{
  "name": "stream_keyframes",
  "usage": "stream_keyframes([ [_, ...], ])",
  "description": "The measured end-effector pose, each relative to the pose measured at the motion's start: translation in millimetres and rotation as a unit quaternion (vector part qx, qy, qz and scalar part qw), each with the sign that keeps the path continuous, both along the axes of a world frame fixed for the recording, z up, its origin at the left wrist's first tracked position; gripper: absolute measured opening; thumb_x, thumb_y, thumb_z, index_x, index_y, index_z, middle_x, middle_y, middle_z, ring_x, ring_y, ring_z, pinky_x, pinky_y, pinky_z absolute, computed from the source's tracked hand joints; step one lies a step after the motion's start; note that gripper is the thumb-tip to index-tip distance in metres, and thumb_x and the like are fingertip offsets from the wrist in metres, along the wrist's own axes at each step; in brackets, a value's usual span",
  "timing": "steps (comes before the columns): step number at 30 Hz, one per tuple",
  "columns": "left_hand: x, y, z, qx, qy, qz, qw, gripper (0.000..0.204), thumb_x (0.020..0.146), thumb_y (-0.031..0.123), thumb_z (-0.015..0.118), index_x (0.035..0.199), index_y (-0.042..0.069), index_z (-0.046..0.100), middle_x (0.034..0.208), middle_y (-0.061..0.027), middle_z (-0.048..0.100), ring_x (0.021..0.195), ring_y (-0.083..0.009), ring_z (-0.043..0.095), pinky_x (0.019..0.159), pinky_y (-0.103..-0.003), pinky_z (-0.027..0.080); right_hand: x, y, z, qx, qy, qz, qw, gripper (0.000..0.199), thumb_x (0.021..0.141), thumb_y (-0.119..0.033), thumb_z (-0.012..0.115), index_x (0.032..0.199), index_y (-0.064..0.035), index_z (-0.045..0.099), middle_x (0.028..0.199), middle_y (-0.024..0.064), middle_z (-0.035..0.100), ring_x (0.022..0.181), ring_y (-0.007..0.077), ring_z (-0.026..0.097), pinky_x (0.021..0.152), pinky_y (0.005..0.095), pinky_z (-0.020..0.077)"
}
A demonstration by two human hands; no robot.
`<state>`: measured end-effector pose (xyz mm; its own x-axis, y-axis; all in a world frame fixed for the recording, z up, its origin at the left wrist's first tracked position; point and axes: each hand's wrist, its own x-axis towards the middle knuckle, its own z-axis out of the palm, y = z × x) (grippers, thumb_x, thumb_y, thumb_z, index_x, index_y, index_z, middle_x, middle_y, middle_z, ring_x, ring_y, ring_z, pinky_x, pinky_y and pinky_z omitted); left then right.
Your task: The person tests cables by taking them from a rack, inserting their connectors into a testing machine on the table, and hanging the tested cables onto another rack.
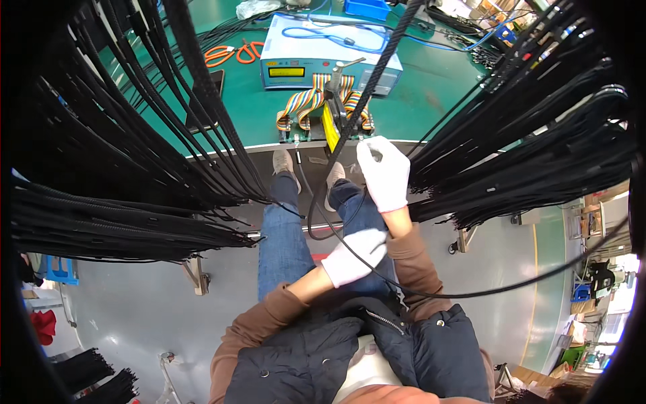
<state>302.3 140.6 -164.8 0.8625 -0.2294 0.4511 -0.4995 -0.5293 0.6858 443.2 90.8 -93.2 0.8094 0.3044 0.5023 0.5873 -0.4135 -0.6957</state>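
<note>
My right hand [387, 172], in a white glove, is raised by the table's front edge. Its thumb and fingertips curl together beside the right end of a test fixture, and what they pinch is hidden. Over my lap is my left hand [355, 258], also gloved, palm down and smeared by motion; its fingers are hard to read. A black cable [471, 295] runs from the fixture's left part, past my left hand, and off to the right. Another thick braided black cable [385, 57] hangs down in front of the fixture and loops above my lap. Rainbow ribbon cables [303, 102] and a yellow-handled toggle clamp [330, 124] belong to the fixture.
On the green table [420, 111] stand a light-blue tester [323, 50], orange-handled scissors [219, 55], a dark phone-like slab [205, 101] and a blue bin [367, 8]. Thick bundles of black cables hang at the left [121, 225] and right [525, 161], close to both arms.
</note>
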Motion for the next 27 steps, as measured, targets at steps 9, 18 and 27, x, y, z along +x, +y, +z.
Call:
stream_keyframes([
  [9,-12.2,130.2,67.1,-0.664,-0.187,0.272,0.671,0.041,0.1,0.024,0.042,0.133,0.003,0.052,0.126,-0.0161,0.057,0.113,-0.0247,0.054,0.096,-0.038,0.041,-58.5,-62.8,241.2,-0.029,-0.554,-0.135,0.821,0.029,0.074,0.001,0.073,0.103,-0.0024,0.07,0.077,0.0039,0.064,0.062,0.012,0.047,0.059,0.0229,0.0423],
  [18,24.3,39.2,106.4,-0.537,-0.14,0.225,0.801,0.043,0.089,-0.005,0.048,0.132,0.0,0.053,0.12,-0.0111,0.062,0.103,-0.0182,0.061,0.096,-0.03,0.045,-0.9,-114.5,352.1,-0.206,-0.664,-0.368,0.618,0.019,0.081,-0.003,0.061,0.096,0.0035,0.069,0.097,0.0114,0.062,0.076,0.0221,0.054,0.075,0.0302,0.0446],
  [27,74.7,18.1,129.2,-0.473,-0.141,0.182,0.85,0.036,0.093,-0.001,0.048,0.128,-0.001,0.056,0.119,-0.0117,0.065,0.105,-0.0197,0.062,0.095,-0.03,0.047,80.8,-160.5,365.4,-0.063,-0.558,-0.216,0.799,0.025,0.079,-0.016,0.071,0.096,0.0005,0.064,0.089,0.0102,0.063,0.068,0.0229,0.053,0.068,0.0313,0.0458],
])
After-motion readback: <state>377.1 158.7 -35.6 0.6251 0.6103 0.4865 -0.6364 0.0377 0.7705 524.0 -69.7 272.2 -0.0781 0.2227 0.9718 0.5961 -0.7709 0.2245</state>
